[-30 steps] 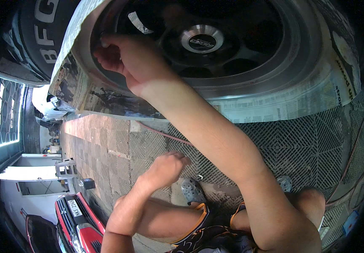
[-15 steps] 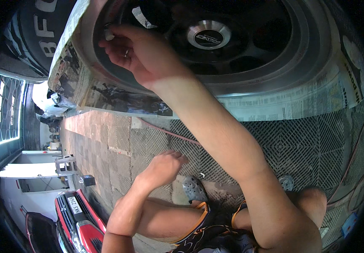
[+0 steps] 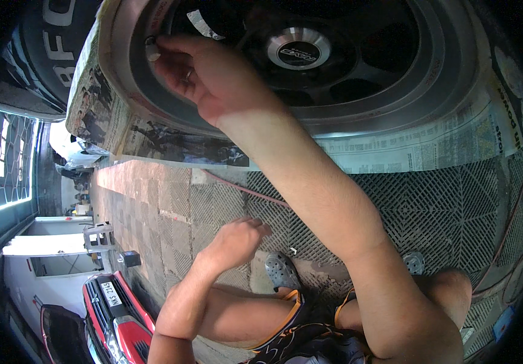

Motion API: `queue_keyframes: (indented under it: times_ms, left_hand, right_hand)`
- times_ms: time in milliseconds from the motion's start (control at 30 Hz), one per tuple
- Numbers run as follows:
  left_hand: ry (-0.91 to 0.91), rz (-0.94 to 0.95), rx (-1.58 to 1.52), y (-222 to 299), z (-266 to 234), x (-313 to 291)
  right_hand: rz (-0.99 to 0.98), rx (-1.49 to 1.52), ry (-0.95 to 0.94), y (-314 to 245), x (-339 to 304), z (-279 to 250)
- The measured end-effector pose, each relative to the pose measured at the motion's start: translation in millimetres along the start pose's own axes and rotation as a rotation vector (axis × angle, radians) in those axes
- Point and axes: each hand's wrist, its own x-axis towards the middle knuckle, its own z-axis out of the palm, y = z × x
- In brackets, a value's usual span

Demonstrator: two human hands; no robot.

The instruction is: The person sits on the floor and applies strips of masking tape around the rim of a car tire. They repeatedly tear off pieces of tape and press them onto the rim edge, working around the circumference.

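Note:
A dark spoked wheel [image 3: 370,76] with a grey rim [image 3: 261,124] fills the top of the view, a silver-ringed centre cap [image 3: 299,48] in its middle. My right hand [image 3: 204,76], wearing a ring, reaches over the rim to its inner left side. The thumb and fingers there are pinched on a small pale piece [image 3: 153,54], whose kind I cannot tell. Low in the middle, my left hand [image 3: 240,241] hangs by my bent knee, back upward and fingers curled; its palm is hidden. A whitish strip [image 3: 205,24] lies across the wheel's dark part.
Printed newspaper sheets [image 3: 395,155] surround the rim. Another black tyre [image 3: 43,48] stands at the upper left. A reddish hose [image 3: 246,193] runs over the grey floor tiles [image 3: 431,212]. A red car [image 3: 122,315] is at the lower left, near a dark box [image 3: 130,259].
My right hand has shifted slightly right along the rim, still pinching the pale piece. The view has moved a little; my left hand stays in place.

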Motion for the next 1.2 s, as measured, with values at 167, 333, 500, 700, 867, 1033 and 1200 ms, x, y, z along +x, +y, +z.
queue_keyframes:
  times_ms: [167, 333, 500, 700, 867, 1033, 1200]
  left_hand:
    - [0.022, 0.020, 0.019, -3.6, 3.7, -0.2]
    - [0.005, 0.004, 0.013, -2.0, -1.0, 0.4]
    - [0.004, 0.023, 0.038, -3.8, 2.5, 1.5]
    - [0.028, 0.014, -0.001, -6.6, 1.4, -1.5]
    - [0.031, -0.025, -0.034, -8.2, 5.6, -14.7]
    - [0.010, -0.017, 0.011, -6.2, 21.9, -25.6]
    - [0.007, -0.009, 0.019, -8.4, 16.9, -25.6]
  right_hand:
    - [-0.083, -0.084, -0.006, 1.8, -10.7, 2.1]
    - [-0.009, -0.161, -0.061, -9.0, -17.5, 3.2]
    - [-0.116, -0.147, -0.092, 0.3, -11.1, 3.8]
    - [-0.154, -0.184, -0.041, 5.5, -13.0, 5.4]
    - [-0.356, -0.449, 0.019, 11.0, -6.7, -7.8]
    - [-1.173, -1.037, 0.129, 20.0, 2.8, -25.9]
    - [-1.360, -1.235, 0.143, 20.2, 10.9, -27.5]
